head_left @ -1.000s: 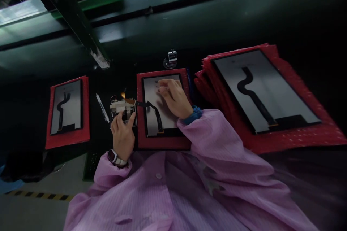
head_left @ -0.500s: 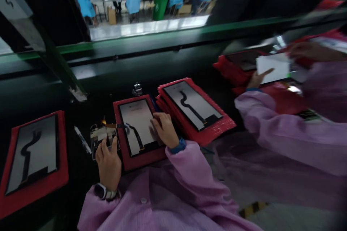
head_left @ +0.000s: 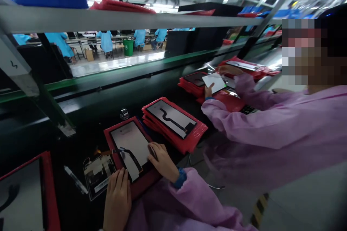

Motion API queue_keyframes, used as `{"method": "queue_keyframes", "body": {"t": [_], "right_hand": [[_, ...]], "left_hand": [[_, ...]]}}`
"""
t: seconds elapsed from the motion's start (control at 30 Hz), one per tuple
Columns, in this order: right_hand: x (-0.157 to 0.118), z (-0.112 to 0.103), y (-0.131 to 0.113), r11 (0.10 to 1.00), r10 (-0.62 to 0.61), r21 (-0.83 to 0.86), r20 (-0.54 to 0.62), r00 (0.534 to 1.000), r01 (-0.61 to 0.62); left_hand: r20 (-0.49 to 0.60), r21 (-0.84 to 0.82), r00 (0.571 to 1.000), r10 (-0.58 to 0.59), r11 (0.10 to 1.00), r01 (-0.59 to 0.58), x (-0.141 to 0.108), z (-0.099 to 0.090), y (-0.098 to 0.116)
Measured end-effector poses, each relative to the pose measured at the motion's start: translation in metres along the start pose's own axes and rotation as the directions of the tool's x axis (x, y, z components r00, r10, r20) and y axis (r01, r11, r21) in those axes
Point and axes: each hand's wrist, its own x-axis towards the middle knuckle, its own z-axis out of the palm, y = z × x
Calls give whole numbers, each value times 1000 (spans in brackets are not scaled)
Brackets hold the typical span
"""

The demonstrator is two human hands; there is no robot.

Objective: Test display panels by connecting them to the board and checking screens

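My left hand (head_left: 118, 196) lies at the lower left edge of a display panel (head_left: 134, 135), fingers stretched and close together. My right hand (head_left: 164, 162) rests on that panel's right edge, its fingers slightly bent and not visibly wrapped round anything. The panel has a pale back and a black ribbon cable (head_left: 133, 157), and lies on a red bag (head_left: 110, 135). Left of it sits a small circuit board unit (head_left: 99, 173), with an orange flex strip (head_left: 107, 152) running to the panel's cable.
A white pen-like tube (head_left: 76, 179) and another panel on a red bag (head_left: 51, 191) lie to the left. On the right is a stack of red bags (head_left: 176, 139) topped by a panel. A co-worker's hand (head_left: 210, 90) holds a white sheet (head_left: 214, 82). A shiny metal object (head_left: 124, 113) stands behind.
The view has turned up and to the right. My left hand has left the circuit board unit and come to the panel's lower left edge. My right hand stays at the panel's right edge.
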Motion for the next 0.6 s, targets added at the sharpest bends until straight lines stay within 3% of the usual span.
{"method": "queue_keyframes", "body": {"t": [0.2,0.4,0.5,0.6], "right_hand": [[14,-11,-9,974,169,146,23,985,-171],[9,-36,-40,951,144,274,29,989,-146],[3,-42,-63,932,44,358,21,999,-49],[-3,-41,-88,903,-114,418,11,993,98]], "left_hand": [[-8,-24,1000,17,1000,-18,-6,11,-8],[64,-138,997,51,990,-41,-13,20,-23],[222,-341,975,11,938,67,-7,3,-35],[446,-564,894,-39,764,314,12,-30,-42]]}}
